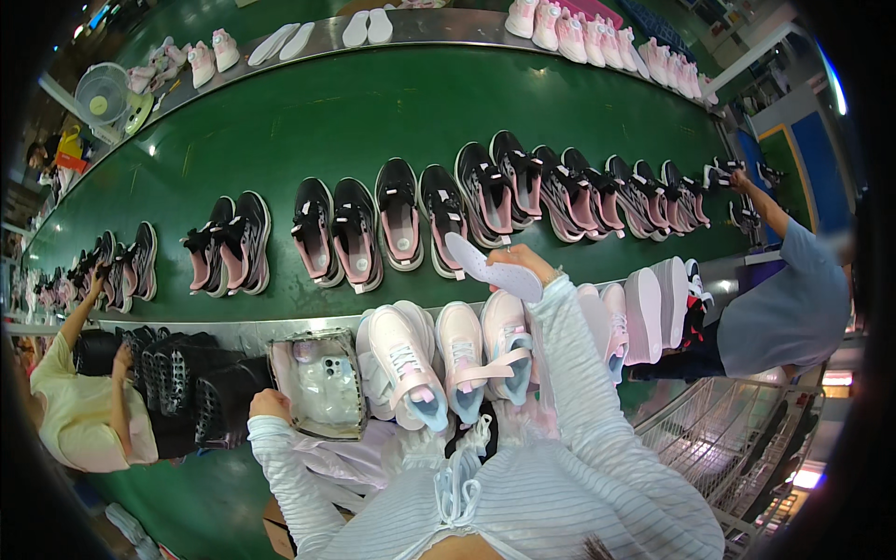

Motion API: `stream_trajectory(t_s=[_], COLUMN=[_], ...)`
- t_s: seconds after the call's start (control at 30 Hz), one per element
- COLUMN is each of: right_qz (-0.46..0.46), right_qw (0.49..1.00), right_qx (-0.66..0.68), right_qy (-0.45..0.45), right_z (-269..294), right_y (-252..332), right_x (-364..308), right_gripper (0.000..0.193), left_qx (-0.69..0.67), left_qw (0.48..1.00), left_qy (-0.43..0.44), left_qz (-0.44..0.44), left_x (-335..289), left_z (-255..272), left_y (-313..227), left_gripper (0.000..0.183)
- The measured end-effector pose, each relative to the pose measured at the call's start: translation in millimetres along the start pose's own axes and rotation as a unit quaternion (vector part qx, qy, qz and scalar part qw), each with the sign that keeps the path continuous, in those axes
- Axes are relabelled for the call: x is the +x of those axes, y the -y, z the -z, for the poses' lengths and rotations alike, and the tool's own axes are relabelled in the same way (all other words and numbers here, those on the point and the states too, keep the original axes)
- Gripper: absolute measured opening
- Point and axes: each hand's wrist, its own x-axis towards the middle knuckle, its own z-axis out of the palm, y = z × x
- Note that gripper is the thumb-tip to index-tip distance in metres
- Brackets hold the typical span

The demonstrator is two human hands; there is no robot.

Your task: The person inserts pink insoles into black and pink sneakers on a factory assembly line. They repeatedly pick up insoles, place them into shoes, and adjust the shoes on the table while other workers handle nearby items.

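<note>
My right hand (525,260) is closed around the heel end of a pale, perforated insole (481,268). Its free end points left over the black-and-pink sneakers (443,210) standing on the green conveyor belt. Lower left, my left hand (271,405) has its fingers curled beside a clear-topped case (327,383); what they hold, if anything, is hidden. The case contains a phone (338,373). Between my arms, pale pink sneakers (403,359) with light blue linings sit along the belt's near edge.
Pairs of black sneakers line the green belt (308,112) to both sides. Pink sneakers (588,39) and white insoles (369,28) lie on the far ledge. One co-worker (89,401) reaches in at left, another (784,289) at right. A wire rack (709,429) stands lower right.
</note>
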Motion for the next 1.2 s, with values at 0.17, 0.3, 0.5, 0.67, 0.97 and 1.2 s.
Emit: stream_trajectory(t_s=[0.17,0.3,0.5,0.67,0.97,1.2], right_qz=[-0.071,-0.079,-0.105,-0.157,-0.119,-0.134], right_qw=[0.997,0.992,0.966,0.895,0.814,0.835], right_qx=[-0.034,-0.089,-0.153,-0.347,-0.489,-0.517], right_qy=[0.001,-0.029,-0.180,-0.234,-0.290,-0.135], right_z=[7,5,3,-25,-53,-49], right_y=[7,5,-54,-19,-45,-44], right_x=[37,53,103,97,130,160], right_gripper=[0.013,0.020,0.031,0.032,0.015,0.031], left_qx=[-0.113,-0.405,-0.246,-0.205,-0.205,-0.173], left_qw=[0.938,0.798,0.817,0.861,0.856,0.894], left_qy=[-0.117,-0.089,-0.104,-0.103,-0.095,-0.061], left_qz=[-0.305,-0.438,-0.511,-0.454,-0.465,-0.409], left_x=[14,66,146,159,162,150], left_z=[37,23,-23,-18,-21,-19], left_y=[-94,-244,-347,-350,-348,-342], left_gripper=[0.011,0.029,0.058,0.042,0.037,0.038])
